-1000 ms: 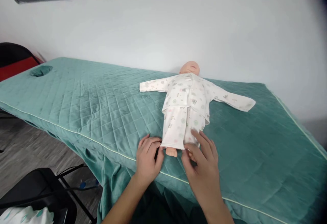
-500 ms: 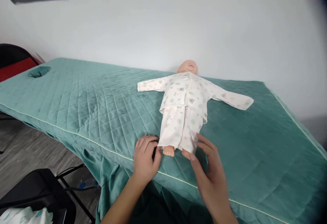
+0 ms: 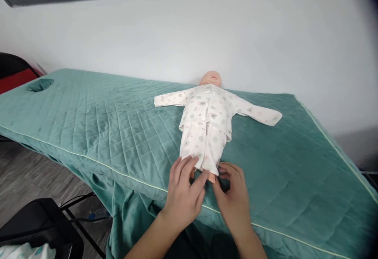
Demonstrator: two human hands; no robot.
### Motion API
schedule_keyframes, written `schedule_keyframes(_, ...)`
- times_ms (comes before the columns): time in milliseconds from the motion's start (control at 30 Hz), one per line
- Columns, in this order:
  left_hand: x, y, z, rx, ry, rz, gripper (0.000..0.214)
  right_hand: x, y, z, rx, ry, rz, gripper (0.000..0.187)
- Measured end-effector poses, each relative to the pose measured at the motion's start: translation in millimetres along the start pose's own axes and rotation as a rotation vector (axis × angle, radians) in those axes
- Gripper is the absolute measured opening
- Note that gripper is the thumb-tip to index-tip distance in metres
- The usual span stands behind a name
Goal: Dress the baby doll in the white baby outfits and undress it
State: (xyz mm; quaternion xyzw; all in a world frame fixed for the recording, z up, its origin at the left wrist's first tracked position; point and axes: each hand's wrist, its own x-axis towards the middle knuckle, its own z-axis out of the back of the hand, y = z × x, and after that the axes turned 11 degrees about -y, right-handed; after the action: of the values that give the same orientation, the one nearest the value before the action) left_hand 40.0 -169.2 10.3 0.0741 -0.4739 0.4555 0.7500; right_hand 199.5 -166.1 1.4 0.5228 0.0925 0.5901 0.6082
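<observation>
A baby doll [image 3: 213, 78] lies on its back on the green quilted bed cover [image 3: 126, 121], dressed in a white printed top [image 3: 203, 105] and matching trousers [image 3: 201, 139]. Its sleeves are spread out to both sides. My left hand [image 3: 185, 192] lies over the lower trouser leg on the left, fingers stretched out, thumb near the hem of the other leg; it mostly hides the foot there. At the other leg, my right hand [image 3: 233, 194] has its fingers curled and its thumb against the trouser cuff, beside the doll's bare foot [image 3: 212, 178].
A white wall [image 3: 147, 34] runs behind the bed. The cover has a face hole [image 3: 40, 85] at the far left. A black chair [image 3: 38, 223] with printed cloth [image 3: 28, 251] on it stands at lower left, and a red and black chair [image 3: 16, 80] farther back.
My left hand has moved right, from the bed beside the trousers onto the trouser leg. The open right hand has closed in at the other cuff. The view has shifted slightly.
</observation>
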Motion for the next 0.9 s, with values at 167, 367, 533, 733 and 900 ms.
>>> schedule_keyframes(167, 12, -1, -13.6, 0.098, 0.046, 0.044, 0.032, -4, -3, 3, -0.004, 0.034, 0.057, 0.003)
schedule_keyframes(367, 15, 6, -17.1, 0.144, 0.038, 0.097, 0.019, -8, -8, 6, 0.009, 0.011, 0.028, 0.001)
schedule_keyframes(533, 15, 6, -20.0, 0.05, -0.012, 0.118, 0.019, -8, -7, 6, 0.018, 0.01, 0.061, 0.002)
schedule_keyframes(733, 8, 5, -16.9, -0.119, -0.157, 0.176, 0.015, -11, -7, 6, 0.043, -0.055, 0.084, 0.005)
schedule_keyframes(900, 1, 6, -17.0, -0.152, -0.161, 0.184, 0.016, -16, -7, 8, 0.062, -0.123, 0.032, 0.004)
